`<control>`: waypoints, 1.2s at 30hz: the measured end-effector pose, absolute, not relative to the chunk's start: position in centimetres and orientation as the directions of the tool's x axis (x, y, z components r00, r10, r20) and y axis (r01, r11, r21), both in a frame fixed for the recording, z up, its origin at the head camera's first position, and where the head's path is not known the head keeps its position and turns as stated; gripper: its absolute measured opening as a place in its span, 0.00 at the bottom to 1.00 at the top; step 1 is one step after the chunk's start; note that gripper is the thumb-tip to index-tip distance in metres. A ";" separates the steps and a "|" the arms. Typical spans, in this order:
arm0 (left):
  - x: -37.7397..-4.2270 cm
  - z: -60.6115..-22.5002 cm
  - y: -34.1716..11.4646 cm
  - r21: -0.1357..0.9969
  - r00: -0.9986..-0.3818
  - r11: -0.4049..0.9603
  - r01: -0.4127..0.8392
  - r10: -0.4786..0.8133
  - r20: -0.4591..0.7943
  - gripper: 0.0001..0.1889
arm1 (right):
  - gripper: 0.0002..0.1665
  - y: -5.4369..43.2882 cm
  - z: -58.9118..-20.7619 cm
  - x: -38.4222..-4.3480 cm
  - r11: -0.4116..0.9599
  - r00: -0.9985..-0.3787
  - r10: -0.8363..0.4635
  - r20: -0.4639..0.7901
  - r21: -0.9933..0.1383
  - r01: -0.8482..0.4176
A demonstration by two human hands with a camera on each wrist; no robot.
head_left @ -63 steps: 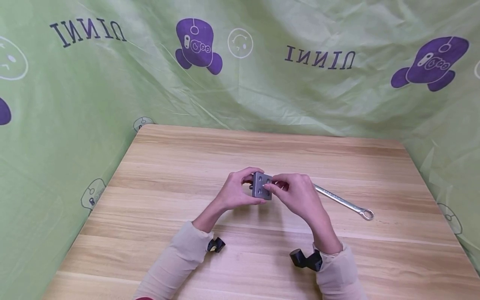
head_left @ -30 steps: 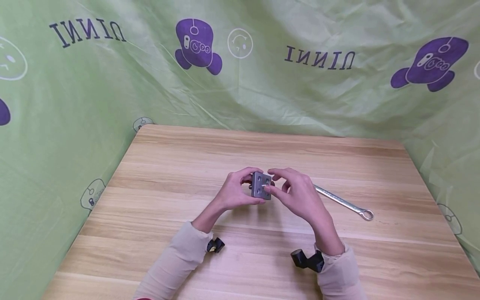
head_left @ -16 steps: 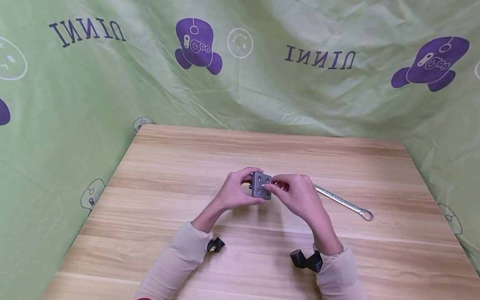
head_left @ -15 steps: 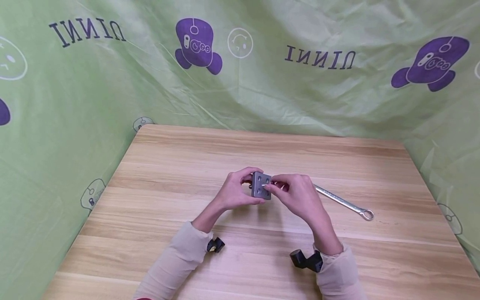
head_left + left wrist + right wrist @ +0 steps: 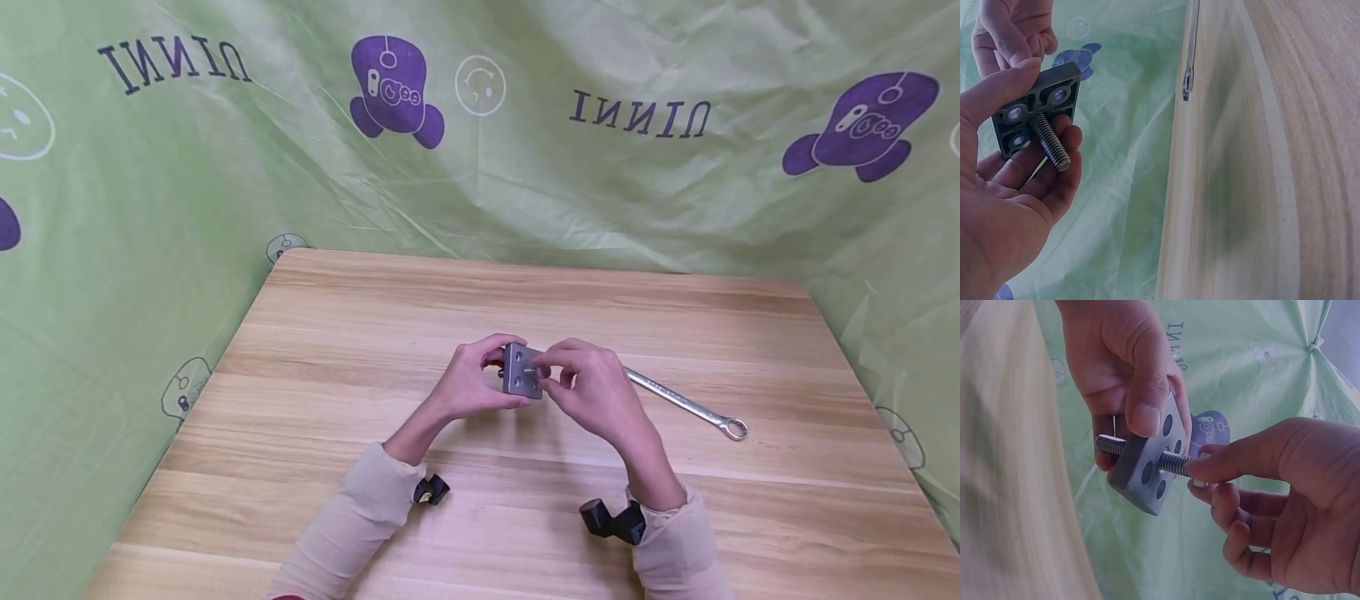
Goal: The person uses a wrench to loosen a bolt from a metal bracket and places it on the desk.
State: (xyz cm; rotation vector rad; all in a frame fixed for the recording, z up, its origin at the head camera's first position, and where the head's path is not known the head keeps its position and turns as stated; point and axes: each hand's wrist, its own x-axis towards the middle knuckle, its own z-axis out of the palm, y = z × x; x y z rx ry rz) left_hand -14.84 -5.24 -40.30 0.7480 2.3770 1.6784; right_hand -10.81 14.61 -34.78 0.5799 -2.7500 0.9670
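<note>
Above the table, my left hand [image 5: 471, 385] grips a grey square plate [image 5: 517, 379] by its edges, thumb on one edge and fingers on the opposite side. Round holes surround the plate's centre. A threaded bolt [image 5: 1175, 464] passes through the middle and sticks out on both sides. On the near face, my right hand [image 5: 1310, 500] pinches the bolt's head end between thumb and fingertips, which partly hide it. In the left wrist view, the bare threaded end of the bolt [image 5: 1052, 145] points out from the plate's ribbed back, past the left fingers.
A long combination wrench [image 5: 690, 404] lies on the wooden table [image 5: 360, 333] to the right, its ring end outward and its other end behind the right hand. A green patterned cloth [image 5: 300, 167] hangs around the back and sides.
The right fingers spread off the bolt about a second ago, pinched again, and now sit in a changed grip with more of the bolt showing. The left hand and plate stay nearly still.
</note>
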 end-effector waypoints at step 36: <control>-14.8 -40.2 -5.2 0.901 -0.859 0.249 0.355 0.467 0.209 0.37 | 0.10 14.6 -34.8 -10.9 0.733 -0.929 -0.282 0.241 -0.571 -0.371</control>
